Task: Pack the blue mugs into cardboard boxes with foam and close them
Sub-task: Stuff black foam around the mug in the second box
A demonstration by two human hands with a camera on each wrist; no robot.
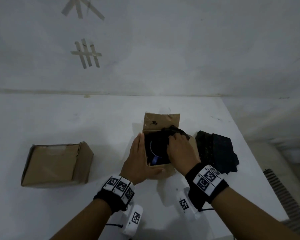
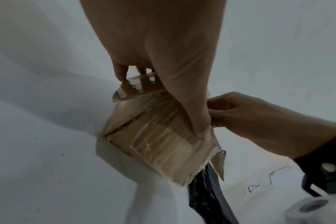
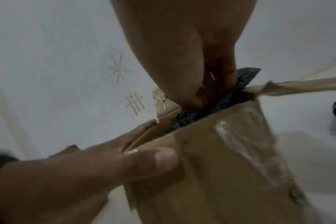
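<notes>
Open cardboard box (image 1: 160,172): stood mid-table (image 1: 59,118), far flap raised. Blue mug (image 1: 154,153): seen inside box, handle toward near wall, dark foam around it.
Left hand (image 1: 137,158): fingers straight, laid flat against box's left side, thumb across near face; nothing gripped.
Right hand (image 1: 180,149): fingers curled into box's right side, apparently pinching dark foam sheet (image 1: 173,131); grip blurred in wrist view.
Spare foam pieces (image 1: 215,151): piled just right of box.
Closed cardboard box (image 1: 57,163): well apart, at left.
</notes>
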